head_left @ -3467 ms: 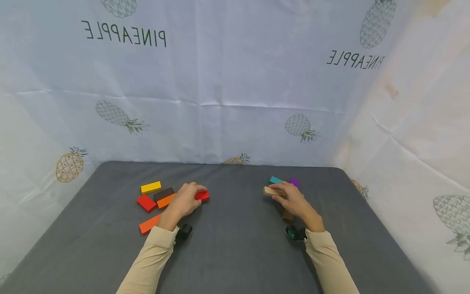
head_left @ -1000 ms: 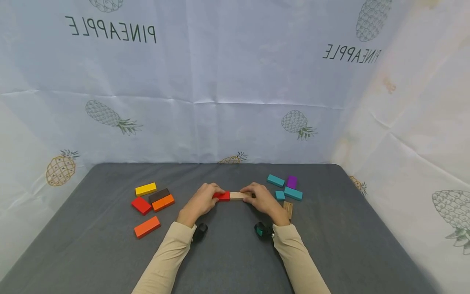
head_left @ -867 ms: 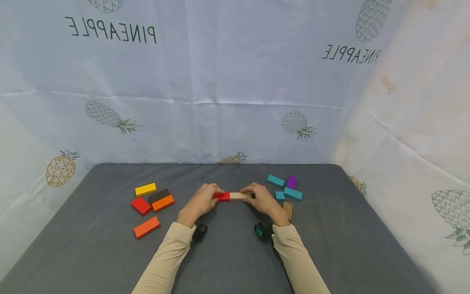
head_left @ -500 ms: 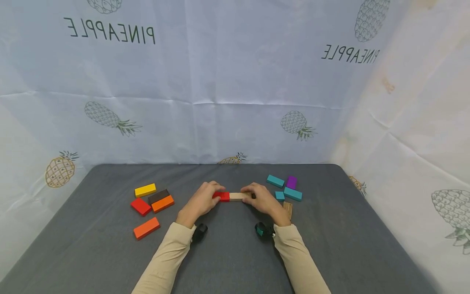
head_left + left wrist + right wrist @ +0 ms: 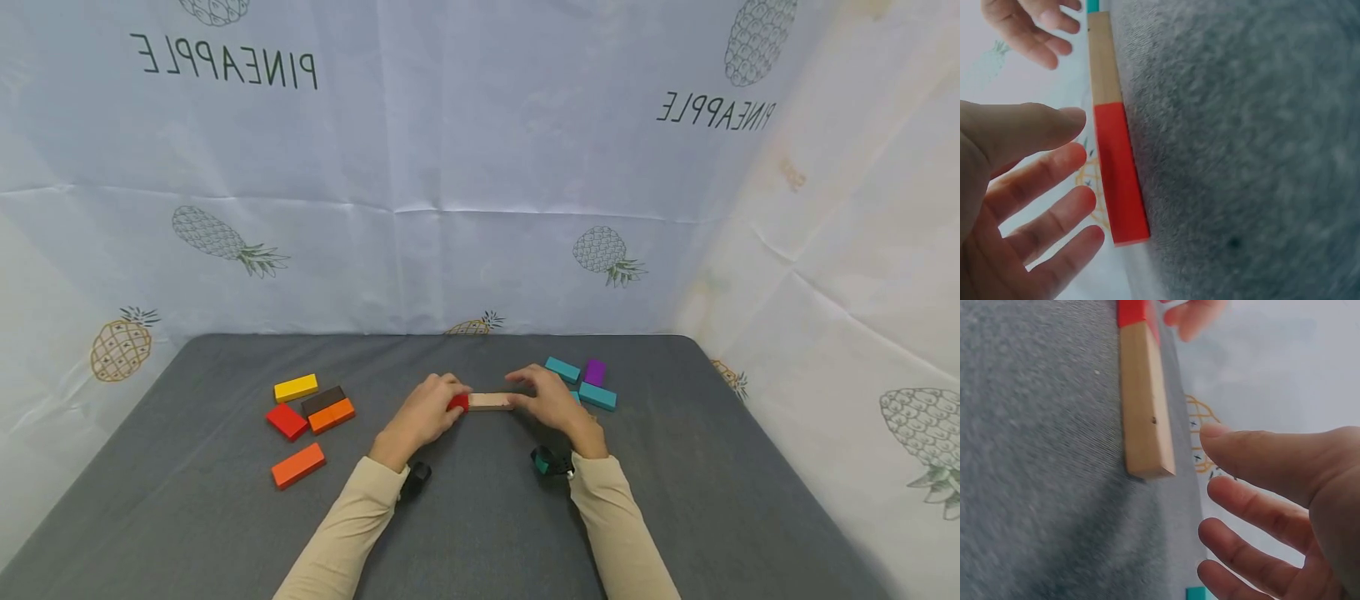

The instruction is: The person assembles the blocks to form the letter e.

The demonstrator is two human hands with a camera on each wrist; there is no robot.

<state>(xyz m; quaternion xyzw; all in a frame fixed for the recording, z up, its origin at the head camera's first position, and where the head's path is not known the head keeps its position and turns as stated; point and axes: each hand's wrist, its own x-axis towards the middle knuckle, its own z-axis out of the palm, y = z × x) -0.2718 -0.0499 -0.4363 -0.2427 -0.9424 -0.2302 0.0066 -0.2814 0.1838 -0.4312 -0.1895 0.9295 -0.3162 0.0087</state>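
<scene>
A red block (image 5: 1121,178) and a natural wood block (image 5: 1142,403) lie end to end on the grey tabletop, their ends touching. Over the red block hovers my left hand (image 5: 427,412); the left wrist view shows its fingers loosely bent and apart from the block, with nothing held. My right hand (image 5: 555,404) stands just off the right end of the wood block, thumb and fingers spread, holding nothing. In the head view the left hand hides much of the red block. A brown wooden block seen earlier is now hidden by the right hand.
At left on the grey table (image 5: 480,517) lie a yellow block (image 5: 296,388), a dark brown block (image 5: 322,401), another red block (image 5: 287,422) and two orange blocks (image 5: 298,466). Teal blocks (image 5: 597,396) and a purple block (image 5: 595,372) lie at right. A pineapple-print cloth (image 5: 420,167) hangs behind.
Both hands brought the red and wood blocks together at the middle. Since half a second ago they have let go: the right hand moved right, the left slightly right above the red block.
</scene>
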